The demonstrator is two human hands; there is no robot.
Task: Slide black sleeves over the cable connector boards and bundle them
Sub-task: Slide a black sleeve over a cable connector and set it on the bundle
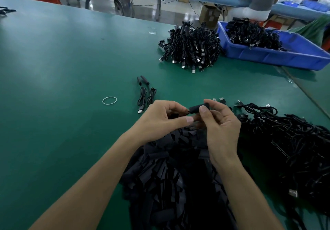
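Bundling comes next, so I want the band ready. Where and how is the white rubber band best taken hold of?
Probably pinch the rubber band at its near-right arc, from above, with the left hand, the closer one. It lies flat on the green mat as an open loop, apart from the two cables, so one strand lifts freely.

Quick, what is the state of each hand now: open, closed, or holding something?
Left hand: closed, pinching the cable where it enters the black sleeve.
Right hand: closed, pinching the black sleeve.
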